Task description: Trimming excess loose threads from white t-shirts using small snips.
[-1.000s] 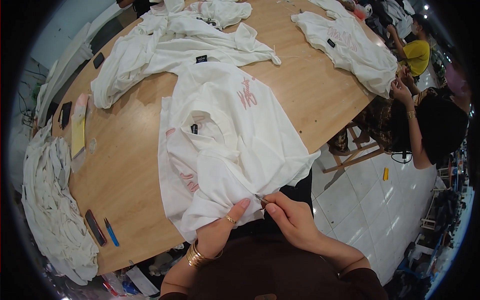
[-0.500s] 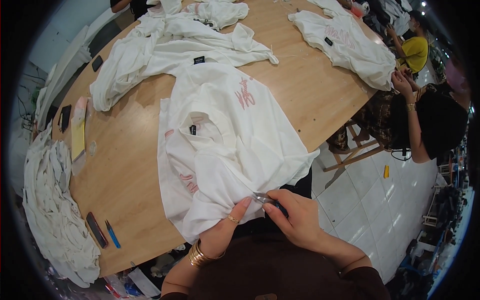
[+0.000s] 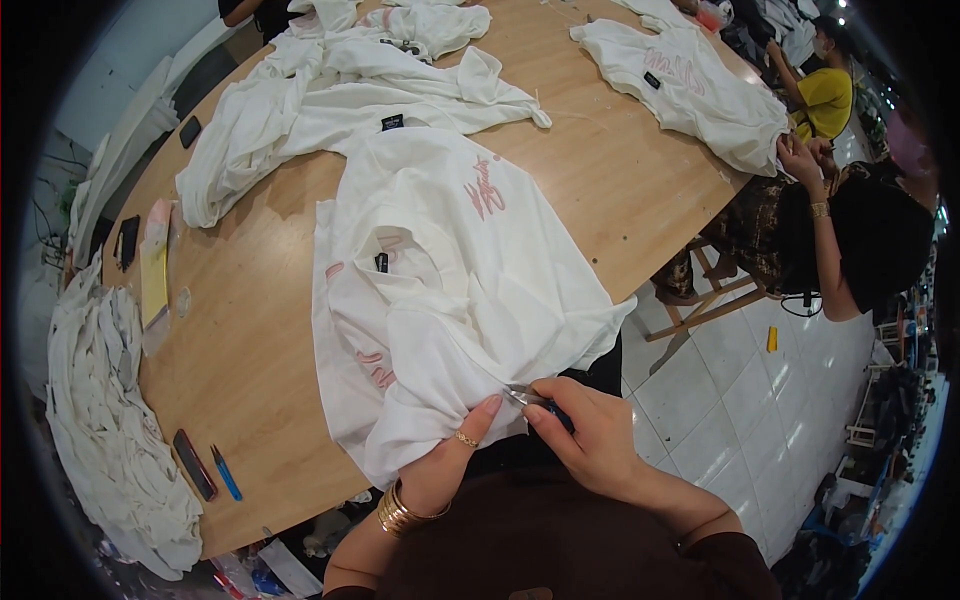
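Note:
A white shirt (image 3: pixel 530 270) with pink lettering and a round collar is spread over the table's near edge. My left hand (image 3: pixel 450 455), with a ring and gold bangles, grips a gathered fold of it, thumb on top. Thread snips (image 3: pixel 556 411) with metal blades and a dark handle are held in my right hand (image 3: pixel 600 435). Their blade tips touch the cloth just right of my left thumb. Whether a thread lies between the blades is too small to tell.
More white shirts (image 3: pixel 290 110) lie at the back of the wooden table (image 3: pixel 240 300). White cloth (image 3: pixel 100 430) is heaped at left, near a phone (image 3: pixel 194 465) and blue snips (image 3: pixel 226 474). A seated co-worker (image 3: pixel 860 230) at right handles another white shirt (image 3: pixel 690 90).
The view has shifted very slightly. My hands, the snips and the shirt stay nearly in place; the snips' blades look slightly further apart.

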Motion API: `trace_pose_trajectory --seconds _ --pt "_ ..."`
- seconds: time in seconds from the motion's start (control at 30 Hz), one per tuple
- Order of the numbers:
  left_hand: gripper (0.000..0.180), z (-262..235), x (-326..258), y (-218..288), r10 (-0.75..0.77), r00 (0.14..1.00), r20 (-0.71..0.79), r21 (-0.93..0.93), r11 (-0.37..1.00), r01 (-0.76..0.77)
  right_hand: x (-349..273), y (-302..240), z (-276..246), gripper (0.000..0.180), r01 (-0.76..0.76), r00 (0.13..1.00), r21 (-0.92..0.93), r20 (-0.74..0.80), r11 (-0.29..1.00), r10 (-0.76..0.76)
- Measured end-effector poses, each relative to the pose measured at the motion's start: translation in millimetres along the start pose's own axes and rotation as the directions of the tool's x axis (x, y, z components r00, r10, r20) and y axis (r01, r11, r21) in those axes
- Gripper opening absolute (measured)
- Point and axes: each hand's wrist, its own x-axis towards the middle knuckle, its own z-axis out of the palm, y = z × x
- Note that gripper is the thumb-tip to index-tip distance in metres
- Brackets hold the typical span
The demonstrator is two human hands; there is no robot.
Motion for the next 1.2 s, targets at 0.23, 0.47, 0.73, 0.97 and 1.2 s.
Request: trace_pose_trajectory --seconds 0.23,0.47,0.73,0.97,1.2 --pt "0.026 0.5 0.3 0.4 0.028 1.000 0.001 0.015 1.000 -0.028 1.5 -0.1 1.9 0.017 0.022 0.999 0.023 -0.024 1.000 -0.021" --pt "0.026 -1.0 -0.7 2.7 -0.012 1.000 0.029 0.033 0.999 0.011 2.9 -2.7 2.6 0.015 -0.041 0.999 0.041 -0.020 0.998 0.042" --pt "0.028 -3.8 1.6 -0.5 0.009 1.000 0.012 0.023 1.000 -0.010 4.7 -2.1 1.3 0.016 -0.161 0.986 0.109 0.050 0.981 0.157" --pt "0.035 -6.9 3.6 -8.7 -0.047 0.997 -0.059 -0.171 0.985 0.036 12.2 -2.2 -10.4 0.019 -0.200 0.975 0.279 0.151 0.939 0.163" --pt "0.041 -5.6 8.8 -14.2 -0.324 0.944 0.062 -0.471 0.824 0.314 18.2 5.5 1.8 0.018 -0.049 0.999 0.225 0.013 0.973 0.047"
